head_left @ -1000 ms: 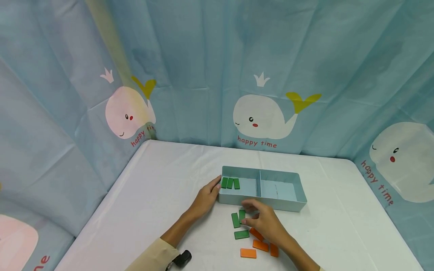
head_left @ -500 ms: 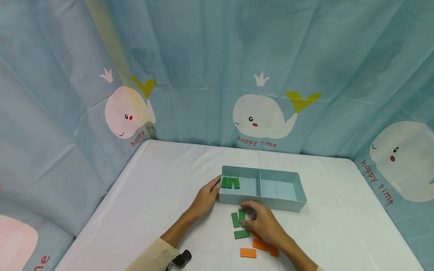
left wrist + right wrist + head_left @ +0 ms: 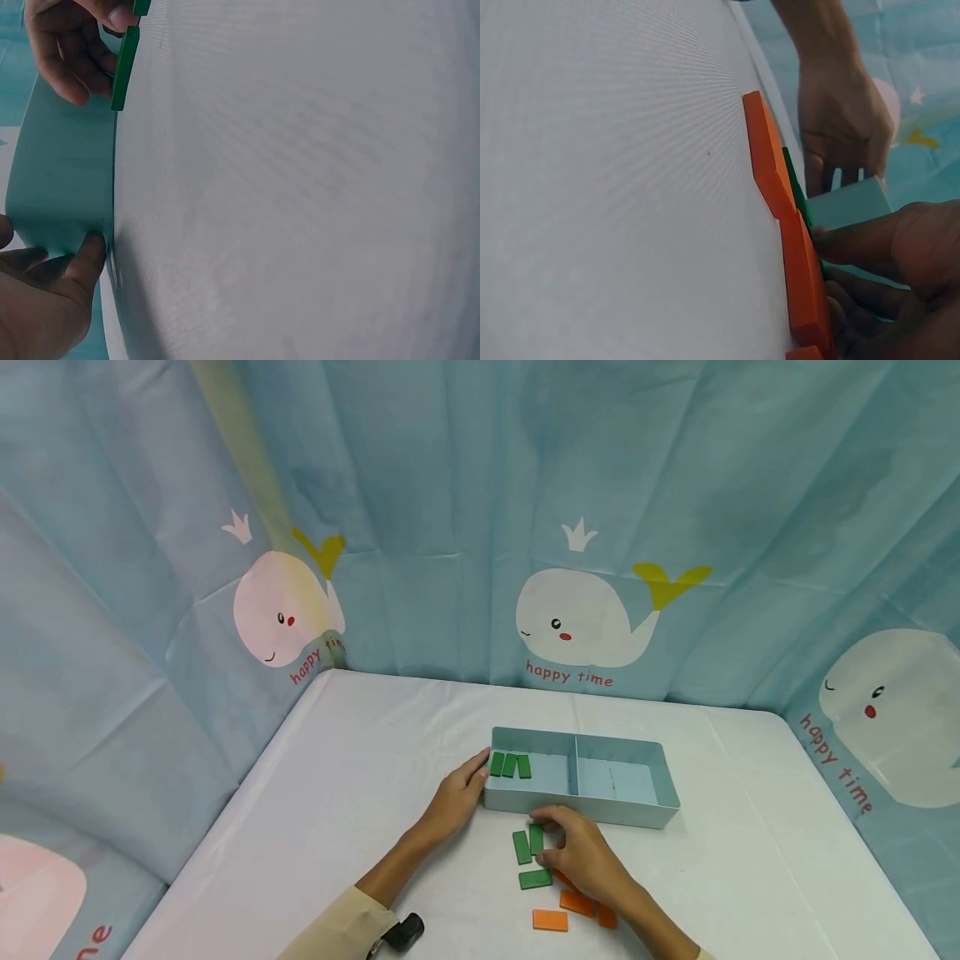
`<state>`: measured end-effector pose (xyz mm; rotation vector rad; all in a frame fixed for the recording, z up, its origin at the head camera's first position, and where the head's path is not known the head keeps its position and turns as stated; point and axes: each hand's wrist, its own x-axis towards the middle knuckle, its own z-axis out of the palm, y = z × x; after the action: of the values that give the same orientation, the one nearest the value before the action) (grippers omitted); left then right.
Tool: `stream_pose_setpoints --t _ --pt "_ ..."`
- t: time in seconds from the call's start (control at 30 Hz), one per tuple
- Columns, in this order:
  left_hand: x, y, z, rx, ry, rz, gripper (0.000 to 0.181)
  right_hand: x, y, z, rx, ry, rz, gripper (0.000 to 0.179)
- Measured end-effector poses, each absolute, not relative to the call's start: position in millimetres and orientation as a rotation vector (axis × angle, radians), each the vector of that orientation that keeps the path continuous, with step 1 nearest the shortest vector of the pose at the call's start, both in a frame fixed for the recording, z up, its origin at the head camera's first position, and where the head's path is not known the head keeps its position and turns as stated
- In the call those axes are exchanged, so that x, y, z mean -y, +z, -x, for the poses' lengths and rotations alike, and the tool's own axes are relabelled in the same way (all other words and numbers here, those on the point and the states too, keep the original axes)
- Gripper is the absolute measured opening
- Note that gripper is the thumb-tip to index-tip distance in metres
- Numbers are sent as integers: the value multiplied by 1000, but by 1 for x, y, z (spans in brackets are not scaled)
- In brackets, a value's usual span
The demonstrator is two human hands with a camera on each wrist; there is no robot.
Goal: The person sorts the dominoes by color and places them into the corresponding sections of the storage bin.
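A light blue two-compartment box [image 3: 626,811] stands on the white table. My left hand [image 3: 453,800] holds its left end, the thumb against the wall in the left wrist view. Three green rectangular blocks [image 3: 509,766] lie in the left compartment. In front of the box, my right hand [image 3: 588,852] pinches a green block [image 3: 536,838] lengthwise between thumb and fingers, low at the table. Close to its left lies another green block [image 3: 521,847], and a third green block [image 3: 535,879] lies crosswise nearer me. The right wrist view shows orange blocks [image 3: 802,277] beside the right thumb.
Several orange blocks, one at the front [image 3: 550,920] and others under or beside the right forearm, lie on the table [image 3: 360,760]. A divider [image 3: 576,766] splits the box. A blue whale-print curtain [image 3: 442,527] hangs behind the table.
My right hand's fingertips have shifted slightly left and closed in around the green block. The left hand and the box have stayed where they were.
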<state>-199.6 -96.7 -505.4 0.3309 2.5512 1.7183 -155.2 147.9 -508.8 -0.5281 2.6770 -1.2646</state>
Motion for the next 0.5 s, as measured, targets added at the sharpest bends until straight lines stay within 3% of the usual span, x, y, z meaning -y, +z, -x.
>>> stream_pose_setpoints --t 0.5 --pt "96 -505 200 -2550 1716 -331 53 -148 -506 155 -2666 -1269 527 52"
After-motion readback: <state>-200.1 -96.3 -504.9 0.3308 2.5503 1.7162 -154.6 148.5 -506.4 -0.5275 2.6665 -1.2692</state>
